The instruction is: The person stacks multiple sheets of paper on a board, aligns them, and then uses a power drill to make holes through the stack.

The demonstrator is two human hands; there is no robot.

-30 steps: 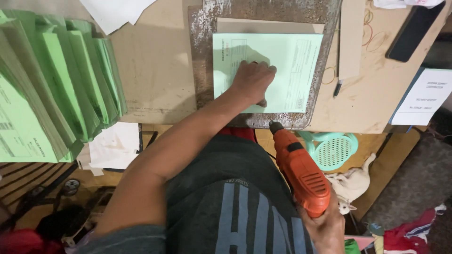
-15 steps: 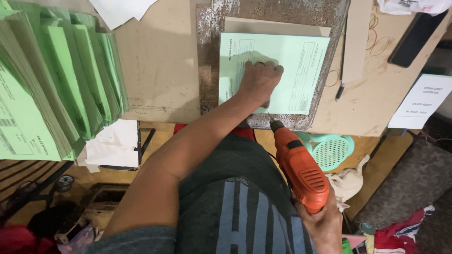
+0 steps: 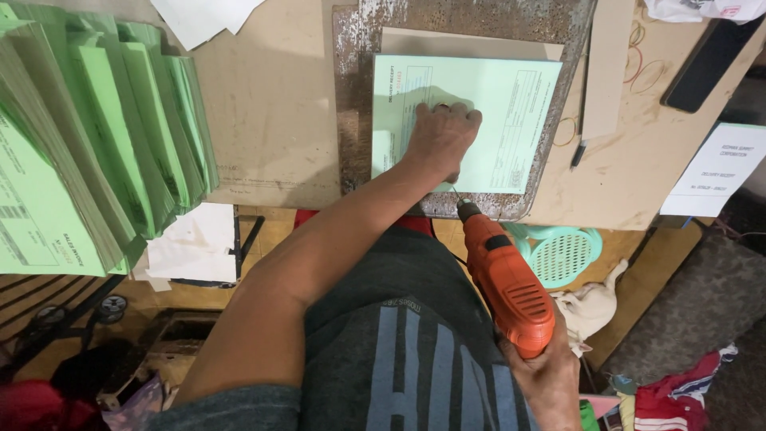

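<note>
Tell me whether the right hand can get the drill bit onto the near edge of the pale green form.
Probably yes: the right hand holds the orange drill pointed at the pale green form, though the left hand lies close.

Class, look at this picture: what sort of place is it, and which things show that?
Probably a small print-finishing or bookbinding workshop: fanned stacks of green forms, a green pad on a metal plate, an orange electric drill.

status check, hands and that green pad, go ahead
Left hand flat on the green pad, pinning it to the rusty metal plate. Right hand grips the orange drill, bit at the pad's near edge. Nothing between them.
</note>
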